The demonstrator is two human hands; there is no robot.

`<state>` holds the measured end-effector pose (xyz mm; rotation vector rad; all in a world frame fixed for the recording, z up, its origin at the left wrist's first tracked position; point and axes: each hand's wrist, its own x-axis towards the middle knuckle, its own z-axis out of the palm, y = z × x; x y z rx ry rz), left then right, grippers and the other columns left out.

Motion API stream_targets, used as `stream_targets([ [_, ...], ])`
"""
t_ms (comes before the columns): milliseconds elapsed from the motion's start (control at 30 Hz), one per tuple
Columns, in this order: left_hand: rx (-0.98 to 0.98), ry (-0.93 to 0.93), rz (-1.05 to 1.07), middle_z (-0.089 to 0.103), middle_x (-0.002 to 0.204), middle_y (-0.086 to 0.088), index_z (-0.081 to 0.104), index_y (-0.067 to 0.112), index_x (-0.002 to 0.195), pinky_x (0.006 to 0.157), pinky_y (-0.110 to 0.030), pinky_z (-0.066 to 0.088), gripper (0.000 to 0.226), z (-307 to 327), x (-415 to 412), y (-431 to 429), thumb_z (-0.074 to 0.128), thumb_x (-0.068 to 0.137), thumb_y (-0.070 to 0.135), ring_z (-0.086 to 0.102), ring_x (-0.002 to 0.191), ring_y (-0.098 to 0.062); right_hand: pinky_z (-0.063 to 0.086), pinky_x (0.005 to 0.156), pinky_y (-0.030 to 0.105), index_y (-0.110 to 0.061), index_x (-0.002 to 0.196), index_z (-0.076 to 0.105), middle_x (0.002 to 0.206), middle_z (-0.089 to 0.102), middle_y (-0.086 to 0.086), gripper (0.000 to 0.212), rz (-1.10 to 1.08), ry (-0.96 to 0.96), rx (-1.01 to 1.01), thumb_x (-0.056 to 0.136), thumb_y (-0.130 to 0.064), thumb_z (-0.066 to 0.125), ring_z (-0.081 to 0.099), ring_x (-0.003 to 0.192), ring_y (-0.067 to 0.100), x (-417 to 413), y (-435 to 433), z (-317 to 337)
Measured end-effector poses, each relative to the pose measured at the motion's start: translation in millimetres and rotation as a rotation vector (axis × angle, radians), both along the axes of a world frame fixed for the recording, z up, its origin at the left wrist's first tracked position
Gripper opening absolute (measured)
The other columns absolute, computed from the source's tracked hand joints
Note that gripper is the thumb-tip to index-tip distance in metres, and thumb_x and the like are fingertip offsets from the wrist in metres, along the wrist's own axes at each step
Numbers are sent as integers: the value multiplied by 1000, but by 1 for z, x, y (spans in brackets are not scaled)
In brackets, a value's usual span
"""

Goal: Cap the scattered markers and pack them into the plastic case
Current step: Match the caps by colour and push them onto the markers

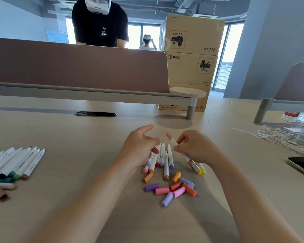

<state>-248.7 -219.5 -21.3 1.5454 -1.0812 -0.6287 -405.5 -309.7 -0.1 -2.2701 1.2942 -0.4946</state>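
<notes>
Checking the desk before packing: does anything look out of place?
Loose caps lie scattered near the uncapped markers at centre, and a second marker pile sits apart at far left.

Phone (301, 166), cables (286, 137), stacked boxes (191, 55)

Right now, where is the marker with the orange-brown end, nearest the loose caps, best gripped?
Pinch the marker across its white barrel near the orange-brown end, from above: it lies flat on the table, and that half juts clear of the other markers.
</notes>
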Motion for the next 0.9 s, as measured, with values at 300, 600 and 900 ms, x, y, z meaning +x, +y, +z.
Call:
stream_targets([
  [300,-8,-212,-35,71,78,-4,69,25,97,53,-24,45,15,1,-9,4,56,94,20,58,55,-5,58,70,34,-13,96,65,85,67,4,14,-208,242,-73,89,-25,67,66,74,21,-1,-18,-20],
  [600,-34,-212,-28,69,78,-1,69,23,84,47,-24,43,15,5,-7,6,59,93,17,52,54,-13,57,83,32,-13,107,62,99,64,5,15,-86,314,-149,93,-18,61,64,87,20,35,0,-25],
  [900,-31,-326,-12,70,78,2,72,17,86,55,-25,44,9,11,-6,9,64,90,20,61,63,-15,56,89,35,-6,104,66,81,57,5,16,-39,672,-144,89,-12,63,63,88,24,48,10,-14],
])
